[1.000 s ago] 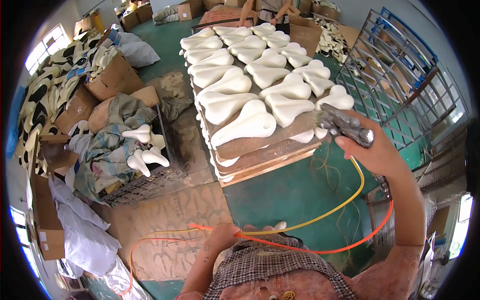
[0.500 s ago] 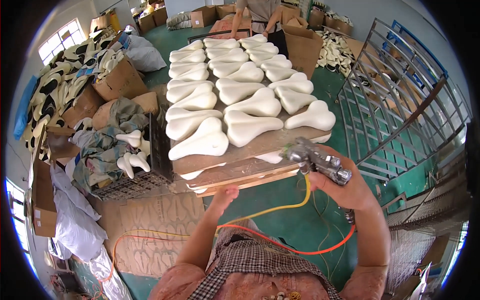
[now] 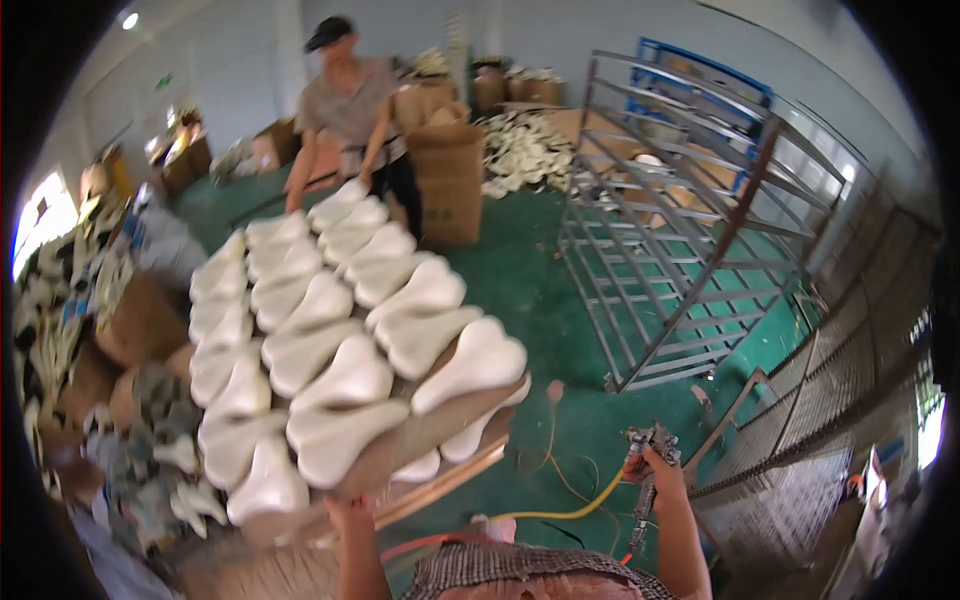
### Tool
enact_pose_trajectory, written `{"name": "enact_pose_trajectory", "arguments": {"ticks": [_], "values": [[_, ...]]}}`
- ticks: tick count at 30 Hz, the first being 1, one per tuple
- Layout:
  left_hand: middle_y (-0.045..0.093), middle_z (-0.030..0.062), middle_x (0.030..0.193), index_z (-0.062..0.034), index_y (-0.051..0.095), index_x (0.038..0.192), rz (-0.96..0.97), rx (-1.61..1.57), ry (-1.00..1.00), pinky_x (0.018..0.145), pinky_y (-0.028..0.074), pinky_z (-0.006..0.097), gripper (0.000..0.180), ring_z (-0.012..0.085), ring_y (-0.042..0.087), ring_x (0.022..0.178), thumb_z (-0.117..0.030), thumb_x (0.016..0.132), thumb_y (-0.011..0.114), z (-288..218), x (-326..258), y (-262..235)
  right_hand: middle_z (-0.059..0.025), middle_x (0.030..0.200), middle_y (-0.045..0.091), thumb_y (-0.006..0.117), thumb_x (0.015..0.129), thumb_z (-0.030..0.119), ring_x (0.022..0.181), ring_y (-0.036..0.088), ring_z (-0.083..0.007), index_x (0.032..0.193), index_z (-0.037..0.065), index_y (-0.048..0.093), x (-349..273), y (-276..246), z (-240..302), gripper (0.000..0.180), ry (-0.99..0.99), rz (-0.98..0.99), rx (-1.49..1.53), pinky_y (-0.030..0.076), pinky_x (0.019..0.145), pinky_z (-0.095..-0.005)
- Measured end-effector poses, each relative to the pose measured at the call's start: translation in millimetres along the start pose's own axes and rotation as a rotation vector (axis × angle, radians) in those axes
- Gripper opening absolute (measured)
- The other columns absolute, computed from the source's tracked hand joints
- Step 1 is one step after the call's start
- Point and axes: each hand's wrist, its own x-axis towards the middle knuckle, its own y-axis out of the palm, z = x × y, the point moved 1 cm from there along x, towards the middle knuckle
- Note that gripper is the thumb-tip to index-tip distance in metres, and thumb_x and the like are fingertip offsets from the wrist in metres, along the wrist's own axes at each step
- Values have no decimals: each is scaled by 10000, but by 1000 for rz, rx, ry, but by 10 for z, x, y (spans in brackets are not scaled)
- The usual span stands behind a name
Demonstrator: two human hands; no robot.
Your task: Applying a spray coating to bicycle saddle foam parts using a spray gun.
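Slewed leftward in view since half a second ago: top board (image 3: 430, 425); drawn off from its near edge to well apart, out past the near right corner: right hand (image 3: 660, 468) with spray gun (image 3: 648, 440).

Standing beyond the board's right edge: steel rack (image 3: 742, 205), bent by the lens, on green floor (image 3: 520, 260). Standing at the far edge: co-worker (image 3: 350, 110) in dark cap, both hands by that edge; just behind, to the right, tall cardboard carton (image 3: 450, 190). Left of the left edge: cloth heap (image 3: 150, 400), blurred. Spread over the top board in three rough rows, near edge to far edge: white saddle-shaped pads (image 3: 475, 365), close-set, many touching; more pads showing beneath the near edge, on a lower layer. Curving below the near right corner up to the gun: yellow hose (image 3: 580, 513); lower down, partly hidden: orange hose (image 3: 415, 545). Raised at the near edge, between its two corners: left hand (image 3: 350, 510), fingers blurred, cannot tell whether closed on the board or only beside it. Right grip: wrapped firmly round the spray gun, over the floor.
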Motion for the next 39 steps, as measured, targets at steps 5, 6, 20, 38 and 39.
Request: {"name": "enact_pose_trajectory", "arguments": {"ticks": [5,6,20,38,39], "values": [[605,80,1122,-79,520,1188,-233,15,-12,838,520,401,463,254,594,1015,-428,891,457,-145,-447,204,-95,773,616,568,894,201,698,639,-236,931,10,583,762,-391,37,195,24,-116,160,545,593,-355],[605,80,1122,-79,520,1188,-218,29,-6,838,520,401,463,254,594,1015,-428,891,457,-183,-376,52,-89,771,613,574,891,204,698,638,-234,946,19,584,851,-332,90,194,40,-96,143,544,592,-354],[580,127,1159,-6,517,1162,102,-161,197,928,470,384,349,266,567,1065,-231,896,506,319,-2026,1995,-74,789,625,586,886,200,707,632,-220,954,43,594,2192,-618,150,171,91,202,239,542,618,-365],[575,262,1015,130,478,1028,974,-112,-112,823,557,422,206,359,612,920,-39,929,415,2997,-4904,6946,-95,717,576,544,886,192,626,593,-256,923,31,548,2831,-3056,-662,164,191,-292,725,522,532,-379],[576,262,1008,115,476,1039,997,-53,-110,800,563,422,218,360,618,904,-64,936,407,3295,-4984,7144,-94,712,572,547,884,188,614,589,-253,917,30,546,2781,-3185,-701,161,165,-325,720,522,527,-377]]}}
